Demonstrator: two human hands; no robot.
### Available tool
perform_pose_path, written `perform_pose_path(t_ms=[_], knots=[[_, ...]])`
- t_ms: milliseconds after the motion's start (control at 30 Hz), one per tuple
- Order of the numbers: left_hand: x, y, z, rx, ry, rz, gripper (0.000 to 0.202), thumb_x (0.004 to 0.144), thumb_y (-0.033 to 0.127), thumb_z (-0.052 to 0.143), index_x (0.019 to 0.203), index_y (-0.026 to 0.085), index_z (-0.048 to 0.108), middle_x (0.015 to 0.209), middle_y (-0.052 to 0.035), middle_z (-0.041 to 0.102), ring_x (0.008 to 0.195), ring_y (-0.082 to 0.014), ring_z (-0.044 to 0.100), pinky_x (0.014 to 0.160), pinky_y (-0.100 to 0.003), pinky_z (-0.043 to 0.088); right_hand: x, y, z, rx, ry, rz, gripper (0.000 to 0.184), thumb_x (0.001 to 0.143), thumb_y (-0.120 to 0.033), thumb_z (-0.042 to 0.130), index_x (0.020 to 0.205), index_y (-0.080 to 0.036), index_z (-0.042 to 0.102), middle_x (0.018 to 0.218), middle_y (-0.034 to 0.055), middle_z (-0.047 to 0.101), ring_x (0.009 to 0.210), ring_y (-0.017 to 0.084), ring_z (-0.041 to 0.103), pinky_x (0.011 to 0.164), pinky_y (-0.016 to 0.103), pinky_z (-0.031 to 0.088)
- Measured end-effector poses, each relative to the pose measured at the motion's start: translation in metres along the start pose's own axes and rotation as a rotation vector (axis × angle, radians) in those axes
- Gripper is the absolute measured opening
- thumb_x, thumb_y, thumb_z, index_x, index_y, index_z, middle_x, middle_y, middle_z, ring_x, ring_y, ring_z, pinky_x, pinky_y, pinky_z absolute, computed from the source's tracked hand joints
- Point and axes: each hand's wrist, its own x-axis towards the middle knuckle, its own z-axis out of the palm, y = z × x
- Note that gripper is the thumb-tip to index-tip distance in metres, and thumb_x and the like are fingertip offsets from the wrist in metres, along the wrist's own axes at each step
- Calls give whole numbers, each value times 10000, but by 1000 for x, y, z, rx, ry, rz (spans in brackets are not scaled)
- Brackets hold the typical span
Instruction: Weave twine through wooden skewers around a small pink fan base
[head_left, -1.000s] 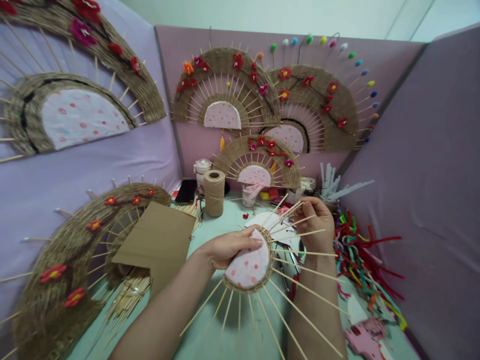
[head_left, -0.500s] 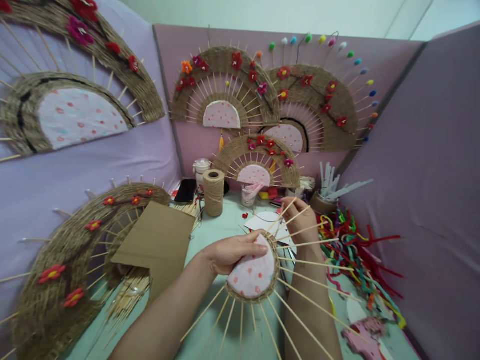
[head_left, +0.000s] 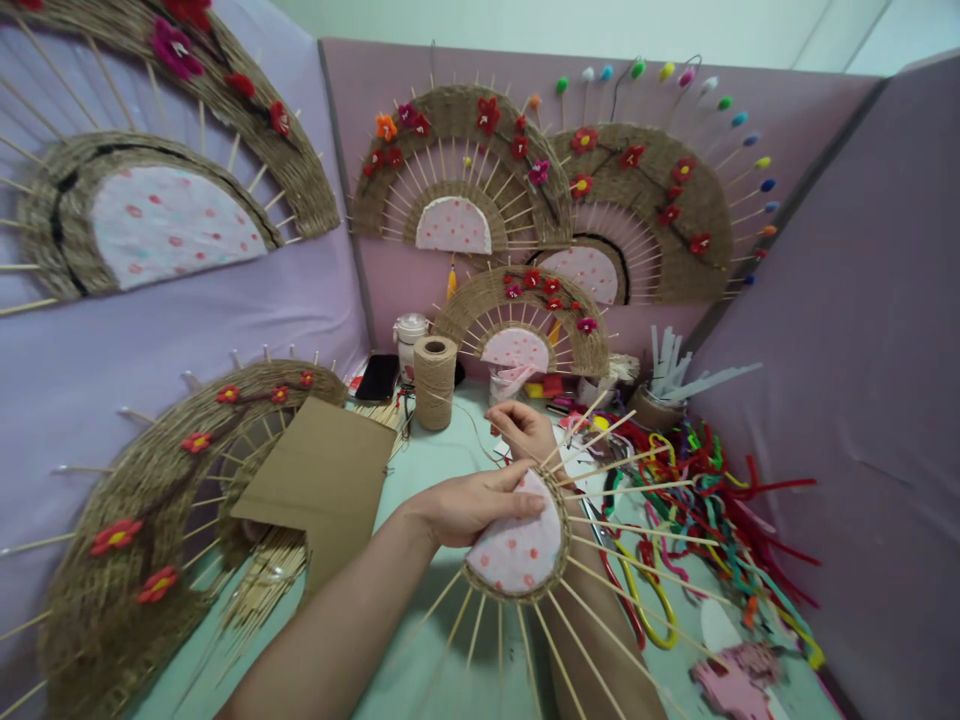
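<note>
Left hand [head_left: 472,505] clamps fan core [head_left: 517,548]; right hand [head_left: 525,430], just beyond, pinches twine [head_left: 474,428]. Risk: strand may snag skewers [head_left: 637,492] right of grip and slacken the wrap.

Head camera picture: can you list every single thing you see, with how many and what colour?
Woven fans: five, brown with red flowers, on the walls and at the lower left.
Twine spool: one, brown, at the back in the middle.
Cardboard: one sheet, brown, left of the hands.
Phone: one, black, beside the spool.
Pipe cleaners: many, mixed colours, on the right.
Paper strips: a bunch, white, back right.
Small fan frame: one, pink spotted with wooden sticks, in the left hand.
Left hand: grips the frame.
Right hand: behind the frame; grip unclear.
</note>
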Motion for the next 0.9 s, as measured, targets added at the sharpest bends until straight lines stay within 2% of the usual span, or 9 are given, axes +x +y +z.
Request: perform_pose_path(t_ms=[200,300,467,600,700,900], knots=[[6,-7,5,-134,-22,-22,557,533,365,841,936,172,509,742,19,592,621,-101,580,584,-219,433,-4,-7,3,37,-337,85,383,605,-543,725,667,-171,659,554,-18,564,515,94,469,486,231,364],[9,-13,6,-176,-40,-22,572,506,364,854,910,171,498,736,19,599,615,-104,591,592,-224,443,-7,-8,2,69,-411,109,409,608,-571,717,680,-174,652,563,-17,563,508,86,454,463,223,336],[12,-18,7,-183,-72,-12,588,526,351,849,962,182,493,752,21,601,622,-98,594,626,-233,464,-7,-4,-5,100,-405,143,395,623,-549,722,701,-173,631,542,-39,520,467,65,394,431,211,286],[11,-16,6,-172,-61,22,614,565,352,831,1037,204,468,759,29,592,617,-98,595,627,-242,484,-2,3,-12,105,-329,175,414,615,-557,721,712,-169,612,529,-56,495,424,46,340,405,205,234],[11,-15,5,-182,-81,53,612,604,357,808,1087,215,459,807,18,597,635,-103,610,603,-229,484,1,6,-17,107,-262,193,410,616,-549,724,720,-170,607,550,-56,499,427,42,351,412,203,240],[13,-15,8,-184,-81,101,551,628,346,794,1025,219,434,812,26,579,633,-94,604,598,-220,491,0,5,-19,124,-188,221,392,582,-518,754,695,-165,625,566,-38,535,439,50,380,423,207,266]])
